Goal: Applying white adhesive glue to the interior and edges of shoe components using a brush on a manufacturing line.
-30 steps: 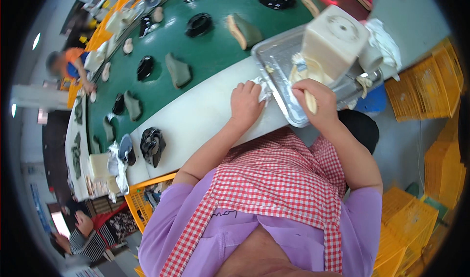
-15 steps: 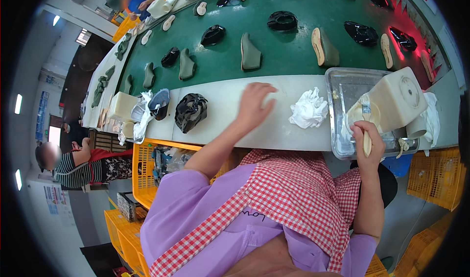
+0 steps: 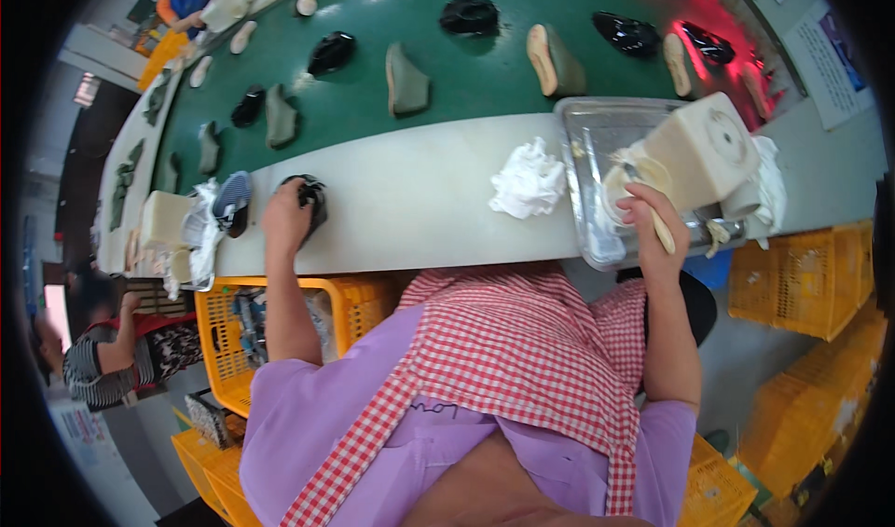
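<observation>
At the left of the white worktop, my left hand [image 3: 285, 216] has its fingers curled over a glossy black shoe upper [image 3: 318, 203]. The hand hides part of the upper. My right hand [image 3: 660, 244] grips a brush by its pale wooden handle [image 3: 664, 232]. The brush head reaches down at the opening of a cream plastic jug [image 3: 706, 150], which lies tilted with its side cut away. That jug rests in a clear plastic tray [image 3: 580, 168]. A crumpled white cloth [image 3: 529, 180] lies left of the tray.
Beyond the worktop, a green belt [image 3: 359, 84] carries black uppers and grey-green wedge soles [image 3: 407, 82]. A blue-lined shoe [image 3: 233, 203] and another cream jug [image 3: 165, 219] stand at the far left. Yellow crates [image 3: 788, 275] sit below the worktop. Two other people are at the left.
My left hand has moved left from above the middle of the worktop onto the black upper. My right hand keeps the brush at the jug. The view has shifted right.
</observation>
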Demonstrator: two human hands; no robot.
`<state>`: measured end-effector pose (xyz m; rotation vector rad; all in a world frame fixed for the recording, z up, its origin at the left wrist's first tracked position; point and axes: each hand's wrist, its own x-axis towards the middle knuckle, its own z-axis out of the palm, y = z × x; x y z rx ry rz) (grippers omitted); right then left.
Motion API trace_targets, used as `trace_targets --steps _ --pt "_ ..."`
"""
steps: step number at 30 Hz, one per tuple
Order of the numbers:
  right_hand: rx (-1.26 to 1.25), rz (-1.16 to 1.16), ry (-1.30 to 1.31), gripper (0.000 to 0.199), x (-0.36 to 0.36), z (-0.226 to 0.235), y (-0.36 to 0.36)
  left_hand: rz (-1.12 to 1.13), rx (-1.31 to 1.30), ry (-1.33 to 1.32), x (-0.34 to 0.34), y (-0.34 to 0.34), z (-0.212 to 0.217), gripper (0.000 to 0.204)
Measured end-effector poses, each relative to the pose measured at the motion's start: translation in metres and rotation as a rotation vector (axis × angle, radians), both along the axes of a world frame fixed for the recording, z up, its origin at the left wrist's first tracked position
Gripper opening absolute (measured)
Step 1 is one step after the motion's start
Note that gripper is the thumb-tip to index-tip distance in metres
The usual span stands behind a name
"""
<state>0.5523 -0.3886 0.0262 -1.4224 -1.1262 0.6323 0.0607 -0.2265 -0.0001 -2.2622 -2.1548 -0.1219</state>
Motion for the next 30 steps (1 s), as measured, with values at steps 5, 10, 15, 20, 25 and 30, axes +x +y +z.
trace_targets --steps 5,10,15,20,25,30 --pt "-0.051 -0.038 -0.013 0.018 0.011 -0.016 -0.006 -0.056 0.051 -0.029 0.011 0.005 0.006 0.04" --pt "0.007 -0.021 -0.191 0.011 0.004 -0.02 -0.001 0.044 -0.035 -0.202 0.015 -0.002 0.015 0.035" --pt "0.02 0.024 -0.48 0.012 -0.005 -0.024 0.011 -0.168 0.227 -0.197 0.02 -0.009 0.003 0.027" --pt "-0.031 0.102 -0.893 0.014 -0.004 -0.034 0.006 -0.163 0.234 -0.364 0.05 -0.02 0.029 0.023" --pt "-0.15 0.112 -0.826 0.013 0.001 -0.028 -0.018 -0.286 0.291 -0.592 0.037 -0.022 0.043 0.029" --pt "-0.353 0.085 -0.429 0.015 0.009 -0.021 -0.035 -0.248 0.166 -1.051 0.058 -0.025 0.052 0.042"
